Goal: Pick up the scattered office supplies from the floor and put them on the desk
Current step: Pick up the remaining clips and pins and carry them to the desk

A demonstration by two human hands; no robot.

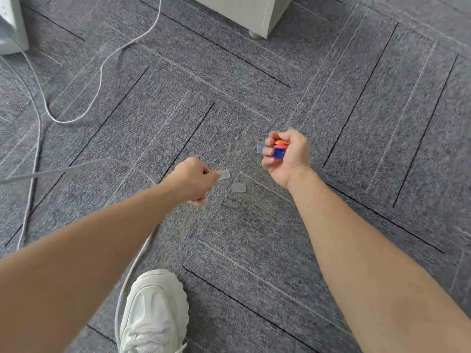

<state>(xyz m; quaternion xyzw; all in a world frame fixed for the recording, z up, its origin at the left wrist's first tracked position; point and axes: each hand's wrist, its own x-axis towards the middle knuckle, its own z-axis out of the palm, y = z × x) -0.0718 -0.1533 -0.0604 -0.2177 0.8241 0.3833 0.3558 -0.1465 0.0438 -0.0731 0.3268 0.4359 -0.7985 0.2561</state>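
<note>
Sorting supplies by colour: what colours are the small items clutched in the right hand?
Orange, pink and blue small plastic pieces, held in the right hand; seen in the head view.

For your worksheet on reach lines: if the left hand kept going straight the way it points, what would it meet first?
The left hand would probably first meet the clear square piece at its fingertips; whether they already touch is unclear.

Under your arms the carpet point(254, 238) is a matt, coarse grey-blue weave with thin dark and pale lines. The small squares point(238, 187) near centre frame look like clear, faintly glossy plastic. In your right hand point(286, 155) the coloured pieces point(279, 150) look like smooth, shiny plastic. The shoe point(153, 312) at the bottom is off-white with a matt finish. The cables point(100, 72) at left have smooth pale sheathing.
</note>
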